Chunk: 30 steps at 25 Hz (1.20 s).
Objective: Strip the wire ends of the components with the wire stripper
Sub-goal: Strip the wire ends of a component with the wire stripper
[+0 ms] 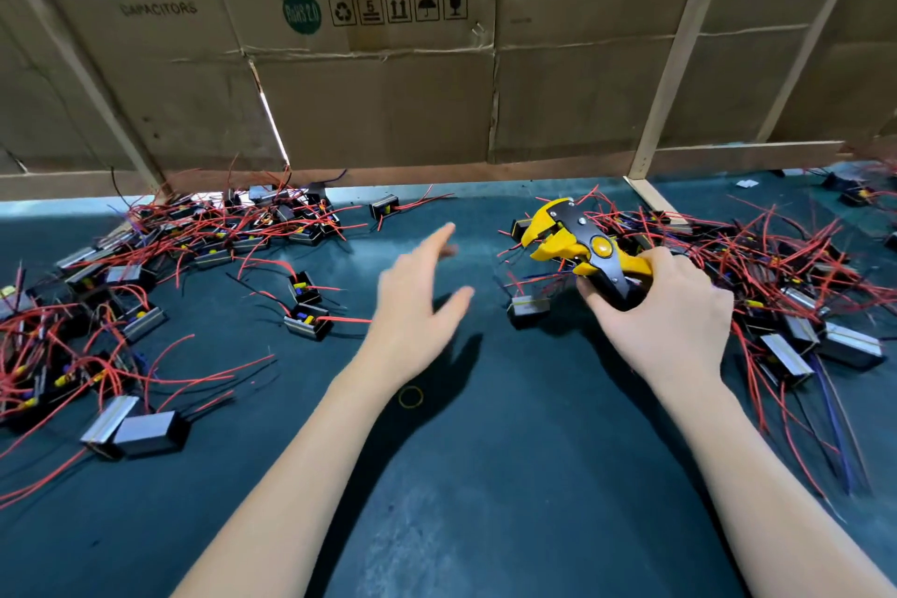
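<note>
Right hand (665,321) grips the handles of the yellow-and-black wire stripper (582,248), fingers curled round them, tool lifted just above the bench (485,476), head pointing toward the back edge. Stripper jaws look parted, nothing visibly in them. Left hand (412,306) hovers over the middle of the bench, fingers straight and spread, holding nothing, slightly blurred.

Components sit in two piles: one heap (145,282) along the left edge running to the back-left corner, another heap (776,287) at the right edge behind and beside the tool hand. Small black boxes with red and dark leads, all tangled. One loose component (529,308) lies just beside the stripper, touching nothing of the hand. A yellow rubber band (411,397) lies mid-bench near the left wrist. Cardboard wall (388,87) stands along the back edge.

Step, as judged: between pieces, tool ready, free hand going for a component. Can't tell which pile is done.

Next move needs: left hand pinches one lead near its end, frees it from the tangle, feeds the tip into the parted jaws, then squeeze.
</note>
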Motion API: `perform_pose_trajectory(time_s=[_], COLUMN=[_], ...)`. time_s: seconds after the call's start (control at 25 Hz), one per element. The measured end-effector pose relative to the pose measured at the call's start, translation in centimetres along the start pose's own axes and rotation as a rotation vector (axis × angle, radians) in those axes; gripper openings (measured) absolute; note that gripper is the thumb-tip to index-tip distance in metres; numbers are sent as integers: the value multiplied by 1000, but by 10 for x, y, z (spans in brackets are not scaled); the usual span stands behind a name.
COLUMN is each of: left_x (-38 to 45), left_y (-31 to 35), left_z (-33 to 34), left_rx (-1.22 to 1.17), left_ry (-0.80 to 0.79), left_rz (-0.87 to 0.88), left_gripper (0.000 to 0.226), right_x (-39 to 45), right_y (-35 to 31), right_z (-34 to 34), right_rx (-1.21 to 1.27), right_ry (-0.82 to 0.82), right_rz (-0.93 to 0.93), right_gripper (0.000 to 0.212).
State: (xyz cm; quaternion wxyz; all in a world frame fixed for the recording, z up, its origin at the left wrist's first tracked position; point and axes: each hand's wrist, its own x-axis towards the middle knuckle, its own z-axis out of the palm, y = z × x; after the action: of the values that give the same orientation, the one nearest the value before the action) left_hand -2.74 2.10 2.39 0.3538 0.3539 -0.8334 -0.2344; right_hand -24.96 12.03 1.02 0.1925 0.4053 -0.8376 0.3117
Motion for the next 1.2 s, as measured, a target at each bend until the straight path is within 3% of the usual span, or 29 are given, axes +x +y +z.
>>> perform_pose_trajectory(time_s=[0.12,0.2,0.32,0.4,0.48,0.56,0.72,0.88,1.04,1.12,1.2], left_x=[6,7,5,2,0,1,2,4,5,3,3], left_y=[-18,-36,-59,-65,-68,-68,-65,-59,-45,-36,-33], left_z=[-37,-61,-77,-74,-67,-63,-61,-54,-42,-36,-31], left_rx=[249,393,522,609,719,788,812,695,342,104,43], left_ry=[552,699,515,320,182,154,198,187,131,56,5], left_rz=[-77,-276,-512,-596,-595,-557,-520,-432,-218,-133,-112], left_gripper=[38,26,32,48,51,40,22,14,29,29,22], right_x=[-4,-10,-19,-24,-29,-33,-31,-26,-18,-15,-14], right_y=[-5,-12,-28,-34,-36,-36,-32,-30,-24,-22,-23], right_z=[-2,-4,-7,-8,-7,-2,4,7,7,6,2], right_rx=[92,146,291,440,489,432,291,239,184,189,304], right_ry=[6,11,-30,-187,-375,-498,-527,-447,-360,-308,-191], right_rz=[-112,-238,-448,-580,-669,-698,-583,-296,-24,-16,-47], right_gripper=[55,54,49,47,49,54,64,61,59,54,43])
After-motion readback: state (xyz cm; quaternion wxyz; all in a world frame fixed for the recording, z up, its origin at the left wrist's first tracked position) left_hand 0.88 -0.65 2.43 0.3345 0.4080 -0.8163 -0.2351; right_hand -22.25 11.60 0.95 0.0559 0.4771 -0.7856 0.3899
